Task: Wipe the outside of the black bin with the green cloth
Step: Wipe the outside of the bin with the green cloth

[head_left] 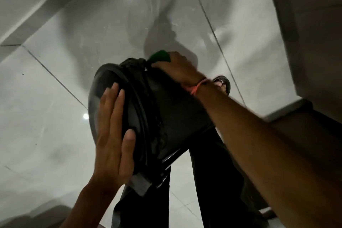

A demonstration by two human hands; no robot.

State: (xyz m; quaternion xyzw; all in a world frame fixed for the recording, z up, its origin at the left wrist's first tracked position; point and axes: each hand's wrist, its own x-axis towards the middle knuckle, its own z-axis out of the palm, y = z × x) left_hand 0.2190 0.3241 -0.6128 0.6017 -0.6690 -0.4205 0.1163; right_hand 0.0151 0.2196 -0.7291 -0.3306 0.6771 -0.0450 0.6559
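Observation:
The black bin (172,109) is tilted on its side above the floor, its domed lid toward the left, with a black bag bunched around the rim. My left hand (112,135) lies flat against the lid, fingers spread and pointing up, steadying the bin. My right hand (175,66) reaches over the far upper side of the bin and presses the green cloth (160,56) against it. Only a corner of the cloth shows beyond the fingers. An orange band circles my right wrist.
Glossy pale floor tiles (55,98) with dark grout lines lie below. A wall base runs along the upper left. A grey cabinet or wall edge (305,42) stands at the right. My dark trouser legs (212,181) and a sandalled foot (223,84) are under the bin.

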